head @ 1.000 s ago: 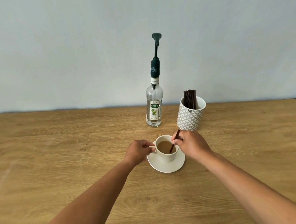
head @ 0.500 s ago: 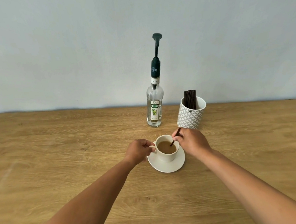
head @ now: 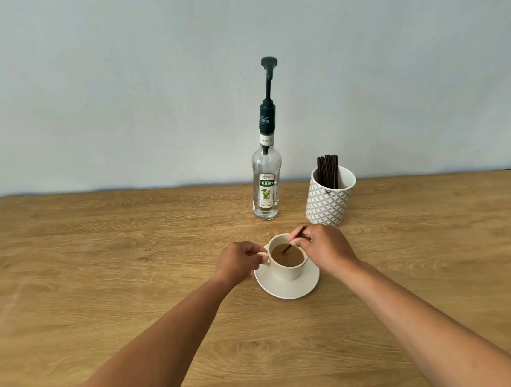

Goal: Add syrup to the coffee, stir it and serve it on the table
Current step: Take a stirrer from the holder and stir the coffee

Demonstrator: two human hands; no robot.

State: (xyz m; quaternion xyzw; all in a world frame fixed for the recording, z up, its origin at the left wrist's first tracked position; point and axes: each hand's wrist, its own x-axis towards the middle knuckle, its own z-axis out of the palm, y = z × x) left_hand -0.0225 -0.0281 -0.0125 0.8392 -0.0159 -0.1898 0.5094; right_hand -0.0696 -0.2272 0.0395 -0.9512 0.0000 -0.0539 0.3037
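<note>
A white cup [head: 287, 271] of light brown coffee stands on a white saucer [head: 291, 289] in the middle of the wooden table [head: 99, 270]. My left hand [head: 239, 262] pinches the cup's handle on the left side. My right hand [head: 323, 249] sits at the cup's right rim and holds a thin dark stir stick [head: 294, 239], whose lower end dips into the coffee. Behind the cup stands a clear glass syrup bottle [head: 266, 186] with a dark green pump on top.
A white patterned holder [head: 329, 200] with several dark stir sticks stands right of the bottle, just behind my right hand. A pale wall closes off the table's far edge.
The stick's lower end has moved from the right side of the coffee toward the far left side, and my right hand has shifted slightly with it. My left hand stays on the handle.
</note>
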